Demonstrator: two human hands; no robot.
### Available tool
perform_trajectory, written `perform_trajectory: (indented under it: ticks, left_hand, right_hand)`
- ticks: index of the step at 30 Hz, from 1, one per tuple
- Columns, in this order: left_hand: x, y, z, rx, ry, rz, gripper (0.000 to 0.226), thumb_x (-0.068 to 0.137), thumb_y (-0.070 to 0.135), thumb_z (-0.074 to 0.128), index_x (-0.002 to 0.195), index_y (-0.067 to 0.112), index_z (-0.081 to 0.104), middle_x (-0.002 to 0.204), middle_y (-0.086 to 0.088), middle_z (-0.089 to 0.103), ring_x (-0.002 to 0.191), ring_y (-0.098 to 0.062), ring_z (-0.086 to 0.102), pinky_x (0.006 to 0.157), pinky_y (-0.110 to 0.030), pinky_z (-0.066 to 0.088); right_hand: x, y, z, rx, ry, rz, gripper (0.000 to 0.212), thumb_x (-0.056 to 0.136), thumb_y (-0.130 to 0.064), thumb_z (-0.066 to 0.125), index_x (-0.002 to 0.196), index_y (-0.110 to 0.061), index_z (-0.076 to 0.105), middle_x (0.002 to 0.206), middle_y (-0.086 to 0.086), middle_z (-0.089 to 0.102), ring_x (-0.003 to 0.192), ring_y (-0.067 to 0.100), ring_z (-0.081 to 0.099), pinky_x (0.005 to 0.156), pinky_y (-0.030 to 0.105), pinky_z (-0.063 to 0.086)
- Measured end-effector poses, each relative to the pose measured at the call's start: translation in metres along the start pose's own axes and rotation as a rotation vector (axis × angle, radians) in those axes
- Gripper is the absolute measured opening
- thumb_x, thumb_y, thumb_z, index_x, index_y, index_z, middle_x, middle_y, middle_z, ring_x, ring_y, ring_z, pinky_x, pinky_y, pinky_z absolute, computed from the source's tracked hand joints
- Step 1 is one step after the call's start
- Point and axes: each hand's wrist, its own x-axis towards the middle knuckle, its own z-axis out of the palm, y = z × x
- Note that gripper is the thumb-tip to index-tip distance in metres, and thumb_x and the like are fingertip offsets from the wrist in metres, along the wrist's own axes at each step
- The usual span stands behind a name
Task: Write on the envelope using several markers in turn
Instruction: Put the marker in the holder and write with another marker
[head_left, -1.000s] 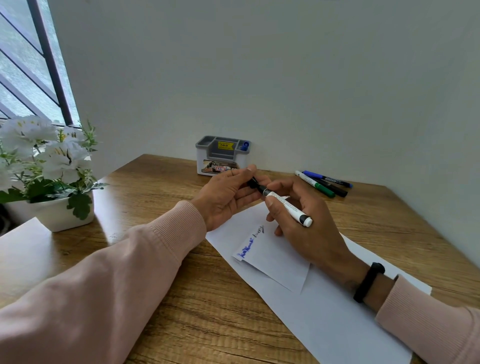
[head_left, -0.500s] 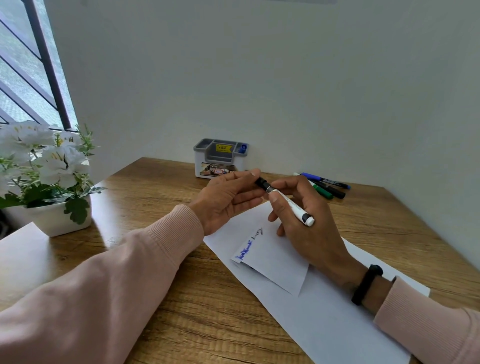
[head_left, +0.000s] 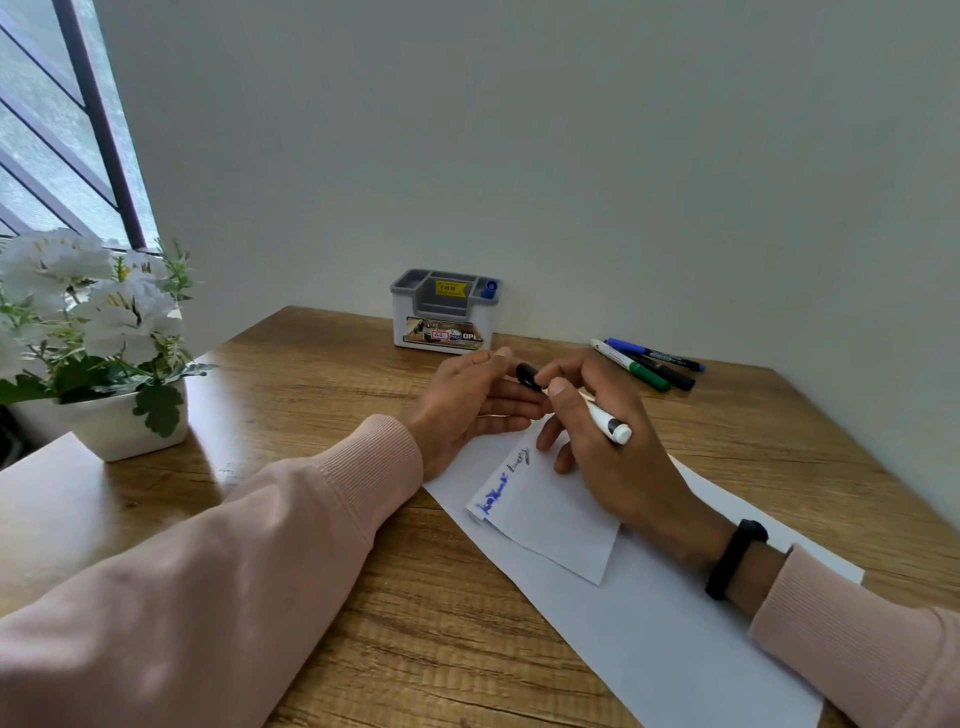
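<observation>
The left hand (head_left: 467, 405) lies spread, fingers straight, beside the black cap (head_left: 529, 375) of a white marker (head_left: 597, 415) pinched in the right hand (head_left: 613, 441). Below lies the envelope (head_left: 550, 514), bearing blue and grey scribbles, on paper (head_left: 675, 639). The organiser (head_left: 444, 312) holds something blue.

A white envelope (head_left: 550, 509) lies flat on a larger white sheet, turned at an angle, with a blue scribble and a fainter grey one written along its edge at 10 o'clock. Just above it a white marker (head_left: 582, 405) with a black cap is held slanted, the capped end pointing to 10 o'clock. Three more markers (head_left: 649, 364), capped in blue, black and green, are laid side by side at 2 o'clock from the envelope.
</observation>
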Motion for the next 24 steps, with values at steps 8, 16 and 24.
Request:
perform_trajectory:
  ticks: [8, 16, 24]
  left_hand:
    - [-0.004, -0.001, 0.002, 0.132, 0.013, 0.012, 0.033, 0.109, 0.029, 0.048, 0.105, 0.003, 0.067, 0.08, -0.015, 0.078, 0.068, -0.023, 0.075, 0.065, -0.03, 0.063]
    - [0.004, 0.007, -0.006, -0.05, -0.007, -0.104, 0.018, 0.091, 0.031, 0.077, 0.091, 0.013, 0.076, 0.087, -0.009, 0.076, 0.072, -0.015, 0.07, 0.07, -0.027, 0.062]
    - [0.009, 0.034, -0.045, -0.355, 0.196, 0.142, 0.028, 0.089, 0.013, 0.077, 0.111, 0.002, 0.064, 0.097, -0.017, 0.079, 0.083, -0.021, 0.078, 0.069, -0.027, 0.064]
  right_hand:
    - [-0.001, 0.001, -0.001, -0.028, -0.041, 0.006, 0.025, 0.109, -0.021, 0.044, 0.095, -0.022, 0.064, 0.079, 0.003, 0.069, 0.064, 0.024, 0.073, 0.052, 0.033, 0.058]
    - [0.004, 0.0, -0.008, 0.126, -0.057, 0.215, 0.038, 0.094, -0.041, 0.077, 0.124, -0.037, 0.053, 0.083, 0.005, 0.078, 0.06, 0.022, 0.072, 0.055, 0.03, 0.059]
    - [0.006, 0.006, -0.007, 0.028, -0.044, 0.306, 0.042, 0.09, -0.037, 0.084, 0.122, -0.034, 0.056, 0.082, 0.0, 0.078, 0.063, 0.015, 0.076, 0.06, 0.026, 0.06]
